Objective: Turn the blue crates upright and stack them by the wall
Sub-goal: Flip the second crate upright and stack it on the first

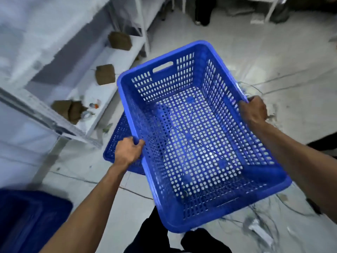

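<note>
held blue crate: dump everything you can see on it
The blue crate is rectangular and looks like moulded plastic. It has a solid rolled rim, slotted walls, a floor of round holes, and a handle slot cut in the far end wall. Its open side faces up toward the camera and it is tilted, held above the floor and seemingly empty. The left hand grips one long rim and the right hand grips the opposite one. A second crate lies partly hidden beneath it; whether they touch is unclear.

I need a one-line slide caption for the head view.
Left hand and right hand hold an upright blue crate by its rims, above another blue crate.
</note>
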`<state>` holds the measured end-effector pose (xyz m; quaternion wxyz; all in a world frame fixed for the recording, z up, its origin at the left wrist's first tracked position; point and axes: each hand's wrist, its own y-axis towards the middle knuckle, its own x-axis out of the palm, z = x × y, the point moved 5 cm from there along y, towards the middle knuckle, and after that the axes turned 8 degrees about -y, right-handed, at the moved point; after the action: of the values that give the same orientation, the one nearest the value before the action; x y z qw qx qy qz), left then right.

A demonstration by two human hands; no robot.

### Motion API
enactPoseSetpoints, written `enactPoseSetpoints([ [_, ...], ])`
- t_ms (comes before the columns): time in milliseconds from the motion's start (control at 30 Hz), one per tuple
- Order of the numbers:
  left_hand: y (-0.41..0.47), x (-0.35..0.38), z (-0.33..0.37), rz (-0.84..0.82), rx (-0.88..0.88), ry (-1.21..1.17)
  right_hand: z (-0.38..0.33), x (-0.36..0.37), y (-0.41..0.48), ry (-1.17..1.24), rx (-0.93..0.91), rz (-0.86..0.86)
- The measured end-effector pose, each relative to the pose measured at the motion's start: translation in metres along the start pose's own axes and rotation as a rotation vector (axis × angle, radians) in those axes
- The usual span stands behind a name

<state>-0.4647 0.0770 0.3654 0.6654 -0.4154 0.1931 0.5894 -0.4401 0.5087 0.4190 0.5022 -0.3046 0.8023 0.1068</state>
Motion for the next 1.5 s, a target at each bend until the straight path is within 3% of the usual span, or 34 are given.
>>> enactPoseSetpoints([
  [300,-0.14,-0.052,-0.122,0.137,-0.363,-0.26,-0.136,0.04,-0.106,-0.027,-0.456,-0.174],
  [733,-0.306,-0.149,-0.323,0.558,-0.828,-0.466,-0.338,0.179,-0.408,-0.045,-0.985,-0.482],
  [1067,-0.371,-0.222,-0.512,0.705,-1.052,-0.623,-0.437,0.303,-0.664,-0.092,-1.192,-0.595],
  [1500,-0.382,-0.278,-0.643,0.924,-1.274,-0.978,-0.553,0.419,-0.911,-0.151,-1.526,-0.671],
])
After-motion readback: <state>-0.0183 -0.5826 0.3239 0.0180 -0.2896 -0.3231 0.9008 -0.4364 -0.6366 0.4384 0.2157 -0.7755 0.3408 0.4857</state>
